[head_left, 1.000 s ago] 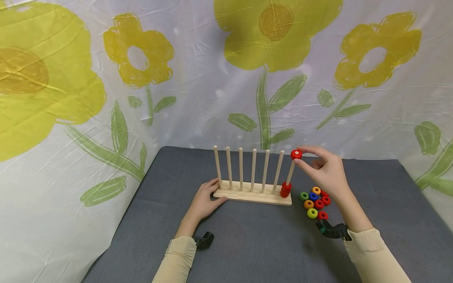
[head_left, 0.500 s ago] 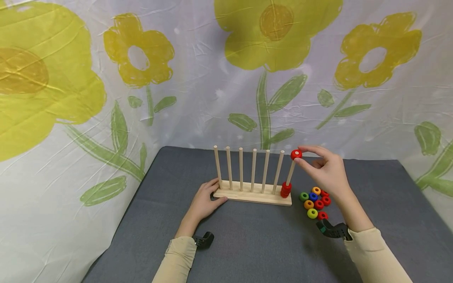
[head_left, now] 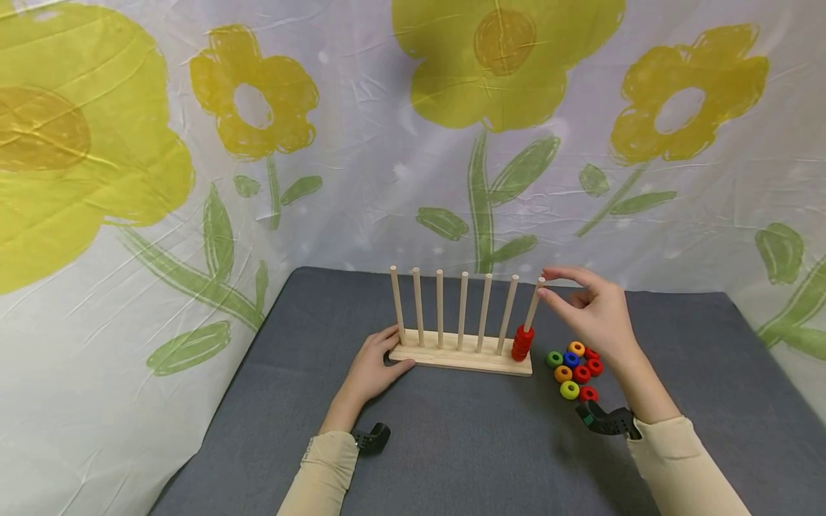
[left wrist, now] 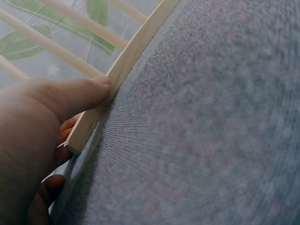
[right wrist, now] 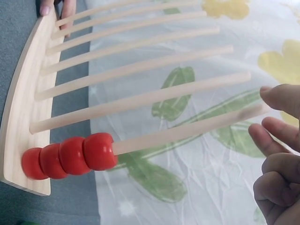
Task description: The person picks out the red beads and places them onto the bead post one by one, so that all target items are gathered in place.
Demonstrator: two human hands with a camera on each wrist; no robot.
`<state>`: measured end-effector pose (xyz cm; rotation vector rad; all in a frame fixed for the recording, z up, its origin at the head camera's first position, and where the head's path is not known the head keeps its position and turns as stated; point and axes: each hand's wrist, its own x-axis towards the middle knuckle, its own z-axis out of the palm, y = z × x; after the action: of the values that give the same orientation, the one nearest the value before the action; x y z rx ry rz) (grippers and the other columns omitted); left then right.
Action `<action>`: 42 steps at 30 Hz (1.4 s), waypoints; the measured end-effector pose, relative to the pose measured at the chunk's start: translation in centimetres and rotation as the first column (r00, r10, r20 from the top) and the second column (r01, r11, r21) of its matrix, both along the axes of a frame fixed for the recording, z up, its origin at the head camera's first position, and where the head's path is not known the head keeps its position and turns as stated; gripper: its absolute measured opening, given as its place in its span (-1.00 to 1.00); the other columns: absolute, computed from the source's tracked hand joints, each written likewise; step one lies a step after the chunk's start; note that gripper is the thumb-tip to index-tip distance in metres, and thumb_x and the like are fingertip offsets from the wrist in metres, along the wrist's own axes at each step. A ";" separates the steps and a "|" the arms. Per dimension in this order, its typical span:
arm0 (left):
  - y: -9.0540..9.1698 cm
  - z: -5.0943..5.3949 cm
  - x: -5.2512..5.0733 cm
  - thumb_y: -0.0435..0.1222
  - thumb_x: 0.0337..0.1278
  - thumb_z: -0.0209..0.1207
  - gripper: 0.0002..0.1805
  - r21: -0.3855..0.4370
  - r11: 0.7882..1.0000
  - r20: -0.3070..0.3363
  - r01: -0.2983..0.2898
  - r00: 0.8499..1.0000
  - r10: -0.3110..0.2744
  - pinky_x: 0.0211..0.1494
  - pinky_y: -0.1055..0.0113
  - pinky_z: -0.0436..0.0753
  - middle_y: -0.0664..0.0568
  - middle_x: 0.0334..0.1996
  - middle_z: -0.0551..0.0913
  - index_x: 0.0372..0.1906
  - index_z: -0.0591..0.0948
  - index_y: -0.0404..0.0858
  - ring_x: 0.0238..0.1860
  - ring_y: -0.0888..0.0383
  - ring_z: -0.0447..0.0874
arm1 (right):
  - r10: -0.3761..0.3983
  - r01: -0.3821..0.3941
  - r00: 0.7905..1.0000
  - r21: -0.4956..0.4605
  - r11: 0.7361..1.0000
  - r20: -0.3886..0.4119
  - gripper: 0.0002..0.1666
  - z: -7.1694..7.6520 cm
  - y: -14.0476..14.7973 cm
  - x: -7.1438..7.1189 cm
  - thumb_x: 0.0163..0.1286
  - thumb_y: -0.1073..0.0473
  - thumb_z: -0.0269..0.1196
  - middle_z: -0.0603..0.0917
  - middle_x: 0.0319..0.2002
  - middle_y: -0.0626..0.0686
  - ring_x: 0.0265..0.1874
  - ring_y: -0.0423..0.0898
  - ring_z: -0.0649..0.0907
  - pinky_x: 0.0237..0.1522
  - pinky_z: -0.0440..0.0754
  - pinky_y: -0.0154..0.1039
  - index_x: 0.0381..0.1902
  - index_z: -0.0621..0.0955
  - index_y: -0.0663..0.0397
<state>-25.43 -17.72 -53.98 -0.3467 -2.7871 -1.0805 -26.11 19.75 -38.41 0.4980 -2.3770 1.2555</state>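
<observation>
A wooden peg stand (head_left: 461, 358) with a row of upright pegs rests on the dark table. Several red beads (right wrist: 99, 151) are stacked at the foot of its rightmost peg (head_left: 533, 307). My right hand (head_left: 599, 315) is beside the top of that peg, thumb and fingertips apart, with no bead between them. At the stand's left end, my left hand (head_left: 373, 369) grips the base. In the left wrist view the thumb (left wrist: 89, 96) lies on the base's front edge, while the other fingers are partly hidden behind it.
Several loose beads lie to the right of the stand, among them green (head_left: 554, 359), blue (head_left: 571, 360), orange (head_left: 563, 374), red (head_left: 589, 394) and yellow-green (head_left: 569, 390). A flower-printed cloth (head_left: 361, 179) hangs behind the table (head_left: 464, 444).
The red bead that my right hand pinched at the top of the rightmost peg has been let go. It has dropped down onto the red stack. My left hand has stayed in place.
</observation>
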 end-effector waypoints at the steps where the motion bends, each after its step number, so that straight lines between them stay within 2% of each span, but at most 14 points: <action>1: 0.0 0.0 0.0 -0.09 0.32 0.45 -0.25 -0.001 1.000 0.000 0.000 1.000 0.000 0.49 -0.23 0.43 -0.13 0.55 0.43 0.50 0.52 -0.32 0.52 -0.22 0.37 | -0.001 0.001 1.000 0.001 1.000 0.001 -0.59 0.0 0.0 0.0 0.41 0.20 0.49 0.42 -0.53 -0.07 -0.86 -0.28 0.14 -0.78 0.16 -0.27 0.20 0.77 -0.05; 7: 0.0 0.0 0.1 -0.08 0.32 0.45 -0.24 0.000 1.000 0.007 -0.004 1.000 0.004 0.50 -0.23 0.42 -0.12 0.55 0.43 0.50 0.52 -0.33 0.53 -0.21 0.36 | -0.002 0.002 1.000 0.003 1.000 0.004 -0.60 0.1 0.0 0.1 0.41 0.19 0.49 0.46 -0.49 -0.03 -0.85 -0.27 0.13 -0.77 0.16 -0.26 0.20 0.77 -0.04; 10: 0.0 0.0 0.1 -0.08 0.32 0.45 -0.24 0.002 1.000 0.007 -0.006 1.000 0.006 0.50 -0.23 0.42 -0.12 0.55 0.43 0.49 0.52 -0.34 0.54 -0.21 0.35 | 0.000 0.000 1.000 0.002 1.000 0.001 -0.60 0.1 0.0 0.2 0.41 0.19 0.49 0.52 -0.43 -0.10 -0.85 -0.25 0.14 -0.77 0.16 -0.26 0.19 0.77 -0.04; 13: 0.0 0.0 0.1 -0.08 0.32 0.45 -0.24 0.001 1.000 0.004 -0.006 1.000 0.006 0.50 -0.23 0.43 -0.12 0.55 0.43 0.49 0.51 -0.35 0.53 -0.21 0.36 | 0.000 0.000 1.000 0.009 1.000 -0.005 -0.60 -0.1 0.1 0.2 0.41 0.19 0.49 0.49 -0.50 -0.14 -0.85 -0.24 0.14 -0.76 0.16 -0.26 0.19 0.77 -0.04; 17: 0.0 0.0 0.1 -0.09 0.32 0.45 -0.24 0.001 1.000 0.005 -0.006 1.000 0.006 0.50 -0.22 0.43 -0.12 0.55 0.43 0.50 0.51 -0.34 0.53 -0.20 0.36 | 0.004 -0.004 1.000 0.007 1.000 -0.015 -0.59 -0.3 0.3 0.3 0.40 0.21 0.50 0.57 -0.46 -0.16 -0.85 -0.26 0.14 -0.76 0.16 -0.26 0.19 0.77 -0.02; 20: 0.0 0.1 0.1 -0.09 0.32 0.45 -0.24 0.001 1.000 0.005 -0.007 1.000 0.007 0.50 -0.22 0.43 -0.12 0.55 0.43 0.50 0.51 -0.34 0.53 -0.21 0.36 | 0.000 0.000 1.000 0.003 1.000 -0.017 -0.59 -0.4 0.5 0.4 0.40 0.21 0.50 0.68 -0.24 -0.21 -0.85 -0.26 0.14 -0.76 0.16 -0.26 0.19 0.77 -0.02; 23: 0.0 0.1 0.1 -0.09 0.31 0.45 -0.24 0.001 1.000 0.003 -0.007 1.000 0.007 0.51 -0.22 0.42 -0.13 0.55 0.43 0.49 0.52 -0.34 0.53 -0.21 0.36 | -0.015 0.015 1.000 0.010 1.000 -0.016 -0.59 -0.6 0.8 0.6 0.40 0.19 0.50 0.69 -0.19 -0.30 -0.85 -0.25 0.13 -0.75 0.16 -0.26 0.19 0.77 -0.03; 27: 0.0 0.1 0.1 -0.09 0.31 0.45 -0.25 0.002 1.000 0.003 -0.007 1.000 0.007 0.51 -0.22 0.42 -0.12 0.55 0.43 0.49 0.52 -0.34 0.53 -0.21 0.36 | -0.032 0.032 0.999 0.018 0.999 -0.015 -0.59 -1.0 1.2 0.7 0.38 0.19 0.51 0.66 -0.22 -0.41 -0.84 -0.28 0.11 -0.76 0.17 -0.27 0.18 0.78 -0.05; 31: 0.0 0.1 0.1 -0.09 0.32 0.45 -0.25 0.005 1.000 0.004 -0.006 1.000 0.006 0.51 -0.21 0.42 -0.12 0.55 0.43 0.48 0.53 -0.35 0.53 -0.20 0.36 | -0.044 0.044 0.999 0.019 0.999 -0.008 -0.57 -1.3 1.6 0.9 0.36 0.21 0.53 0.60 -0.50 -0.35 -0.84 -0.31 0.10 -0.76 0.17 -0.27 0.18 0.78 -0.04; 34: 0.0 0.2 0.1 -0.09 0.31 0.45 -0.25 0.006 1.000 0.002 -0.003 1.000 0.003 0.51 -0.21 0.42 -0.12 0.55 0.43 0.48 0.53 -0.36 0.53 -0.21 0.36 | -0.055 0.055 0.998 0.023 0.998 -0.002 -0.58 -1.6 1.9 1.0 0.36 0.20 0.53 0.38 -0.75 -0.20 -0.84 -0.31 0.10 -0.75 0.17 -0.27 0.17 0.78 -0.04; 38: 0.0 0.1 0.1 -0.08 0.31 0.45 -0.25 0.001 1.000 0.001 -0.001 1.000 0.001 0.51 -0.21 0.42 -0.13 0.55 0.43 0.48 0.52 -0.35 0.53 -0.21 0.36 | -0.068 0.068 0.998 0.034 0.997 0.012 -0.59 -1.9 2.3 1.0 0.38 0.19 0.52 0.25 -0.81 -0.12 -0.85 -0.30 0.11 -0.76 0.17 -0.27 0.17 0.77 -0.06; 42: -0.1 0.0 0.0 -0.08 0.32 0.45 -0.25 -0.001 1.000 -0.001 0.000 1.000 0.000 0.51 -0.21 0.42 -0.12 0.55 0.43 0.48 0.53 -0.35 0.53 -0.21 0.36 | -0.072 0.071 0.997 0.034 0.997 0.033 -0.58 -2.3 2.7 1.1 0.39 0.20 0.51 0.33 -0.80 -0.15 -0.86 -0.33 0.11 -0.77 0.18 -0.27 0.19 0.77 -0.06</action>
<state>-25.41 -17.81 -53.99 -0.3468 -2.7867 -1.0779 -24.99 22.44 -40.68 0.4000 -2.4249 1.2051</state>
